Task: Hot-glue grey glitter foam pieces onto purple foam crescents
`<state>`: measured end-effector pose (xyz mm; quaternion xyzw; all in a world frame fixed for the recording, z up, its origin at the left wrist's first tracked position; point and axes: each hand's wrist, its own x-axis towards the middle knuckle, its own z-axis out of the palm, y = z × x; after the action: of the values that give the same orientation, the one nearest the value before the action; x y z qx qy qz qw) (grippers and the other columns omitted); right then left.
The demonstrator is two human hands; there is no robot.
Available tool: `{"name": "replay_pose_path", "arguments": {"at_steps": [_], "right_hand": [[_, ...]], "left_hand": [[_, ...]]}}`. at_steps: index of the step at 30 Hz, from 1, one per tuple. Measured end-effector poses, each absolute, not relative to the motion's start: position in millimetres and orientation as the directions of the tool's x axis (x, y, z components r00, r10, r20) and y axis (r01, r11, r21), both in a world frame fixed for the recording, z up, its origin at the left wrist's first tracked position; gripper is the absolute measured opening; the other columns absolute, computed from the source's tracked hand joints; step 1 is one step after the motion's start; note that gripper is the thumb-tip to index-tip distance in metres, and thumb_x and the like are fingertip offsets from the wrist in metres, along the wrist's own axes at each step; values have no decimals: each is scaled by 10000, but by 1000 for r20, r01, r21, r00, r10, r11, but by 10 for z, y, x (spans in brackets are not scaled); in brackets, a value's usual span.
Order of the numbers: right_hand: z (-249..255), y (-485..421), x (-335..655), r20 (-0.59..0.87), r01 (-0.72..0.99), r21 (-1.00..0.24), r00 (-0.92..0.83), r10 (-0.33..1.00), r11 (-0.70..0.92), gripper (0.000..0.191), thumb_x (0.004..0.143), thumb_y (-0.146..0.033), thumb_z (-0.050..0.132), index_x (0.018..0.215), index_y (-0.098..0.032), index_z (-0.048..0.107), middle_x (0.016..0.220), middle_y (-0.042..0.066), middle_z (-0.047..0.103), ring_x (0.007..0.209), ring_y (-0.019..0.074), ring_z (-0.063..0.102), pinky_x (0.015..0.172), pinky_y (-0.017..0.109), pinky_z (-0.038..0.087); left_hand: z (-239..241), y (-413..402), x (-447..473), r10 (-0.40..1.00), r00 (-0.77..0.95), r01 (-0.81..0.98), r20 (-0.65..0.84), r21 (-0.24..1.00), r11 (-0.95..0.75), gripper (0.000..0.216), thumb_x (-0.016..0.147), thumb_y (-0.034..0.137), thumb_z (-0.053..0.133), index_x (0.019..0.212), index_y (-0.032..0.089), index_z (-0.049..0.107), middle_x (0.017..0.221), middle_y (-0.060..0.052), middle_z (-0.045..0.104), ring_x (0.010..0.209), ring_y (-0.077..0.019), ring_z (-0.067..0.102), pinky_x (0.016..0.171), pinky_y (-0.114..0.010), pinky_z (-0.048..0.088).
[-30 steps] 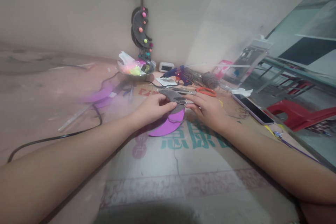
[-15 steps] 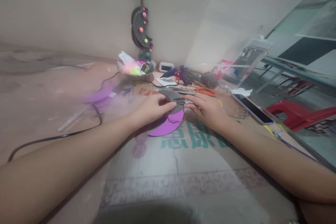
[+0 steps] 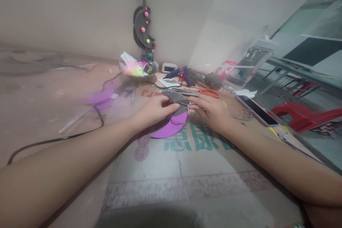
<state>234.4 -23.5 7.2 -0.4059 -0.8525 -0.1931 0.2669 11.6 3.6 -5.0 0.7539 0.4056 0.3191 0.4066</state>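
Observation:
My left hand (image 3: 153, 110) is closed on a crescent-shaped piece, its thumb lying across the front. The upper part of this piece is a grey, yarn-like covering (image 3: 175, 97); its lower part is bare purple card (image 3: 169, 128). A loose grey strand crosses the purple. At the crescent's right side, my right hand (image 3: 212, 110) pinches a thin silvery metal tool (image 3: 185, 104), its tip against the grey part. Fingers hide most of the tool, so its exact kind is unclear. Just behind the hands lie orange-handled scissors (image 3: 210, 93).
Behind are a blue glue gun (image 3: 184, 76), grey yarn (image 3: 212, 81), a small white clock (image 3: 169, 67) and a metal bowl (image 3: 139, 74) of colourful bits. A decorated grey crescent (image 3: 143, 28) hangs on the wall. A phone (image 3: 258, 110) lies right; a black cable (image 3: 66, 138) runs left.
The metal tool in my right fingers has shifted slightly against the grey part. Both hands stay in nearly the same place.

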Motion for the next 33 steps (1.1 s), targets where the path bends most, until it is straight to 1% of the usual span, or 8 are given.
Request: {"name": "replay_pose_path", "arguments": {"at_steps": [3, 5, 8, 13, 16, 20, 27, 33], "right_hand": [[91, -244, 2343, 625, 811, 11, -462, 629, 584, 362, 940, -398, 438, 1094, -158, 661, 823, 77, 685, 763, 181, 627, 686, 285, 472], [101, -244, 2344, 615, 819, -26, -439, 655, 573, 384, 945, -405, 419, 1148, -160, 633, 870, 88, 688, 806, 194, 629, 722, 302, 479], [105, -241, 2343, 607, 818, 11, -463, 646, 576, 396, 946, -421, 407, 1157, -169, 627, 909, 100, 691, 850, 205, 631, 752, 316, 479], [115, -253, 2328, 623, 816, 126, -508, 595, 564, 395, 944, -432, 408, 1093, -163, 654, 878, 99, 692, 804, 194, 637, 692, 295, 472], [127, -258, 2328, 629, 812, 148, -518, 580, 564, 382, 949, -407, 411, 1058, -147, 667, 888, 109, 696, 810, 194, 641, 695, 292, 472], [126, -249, 2335, 638, 795, 190, -546, 543, 576, 374, 944, -394, 429, 1035, -131, 679, 832, 107, 696, 776, 190, 644, 652, 281, 464], [114, -254, 2320, 628, 813, 179, -528, 572, 554, 367, 945, -405, 424, 1053, -164, 678, 829, 90, 699, 767, 182, 647, 647, 273, 467], [125, -255, 2322, 630, 806, 192, -539, 560, 560, 376, 947, -406, 416, 1036, -152, 680, 816, 93, 695, 761, 185, 645, 644, 276, 460]], "left_hand": [[-49, 34, 111, 877, 455, 352, 157, 872, -339, 325, 780, 473, 551, 685, 164, 588, 636, -8, 612, 551, -124, 519, 512, -235, 367], [-49, 32, 108, 880, 448, 350, 159, 874, -337, 324, 777, 476, 555, 685, 167, 584, 633, -5, 608, 546, -124, 516, 512, -236, 366], [-40, 26, 107, 886, 439, 359, 150, 875, -325, 322, 776, 476, 560, 680, 168, 575, 623, 0, 600, 542, -121, 515, 516, -238, 366], [0, 10, 112, 893, 431, 372, 128, 876, -306, 326, 778, 471, 557, 662, 166, 558, 608, 0, 590, 540, -120, 515, 520, -241, 369], [17, 6, 116, 903, 409, 380, 133, 875, -301, 327, 777, 473, 555, 669, 165, 564, 598, -2, 591, 543, -127, 525, 524, -245, 375], [15, 16, 112, 903, 402, 371, 152, 874, -313, 330, 786, 477, 544, 673, 168, 564, 592, -5, 596, 562, -140, 543, 537, -250, 385], [20, 11, 111, 904, 403, 359, 140, 885, -297, 326, 780, 477, 553, 685, 165, 564, 590, -6, 590, 544, -135, 535, 518, -247, 377], [10, 22, 110, 903, 401, 347, 156, 886, -308, 325, 780, 469, 557, 674, 162, 566, 590, -5, 586, 538, -128, 529, 514, -244, 377]]}}
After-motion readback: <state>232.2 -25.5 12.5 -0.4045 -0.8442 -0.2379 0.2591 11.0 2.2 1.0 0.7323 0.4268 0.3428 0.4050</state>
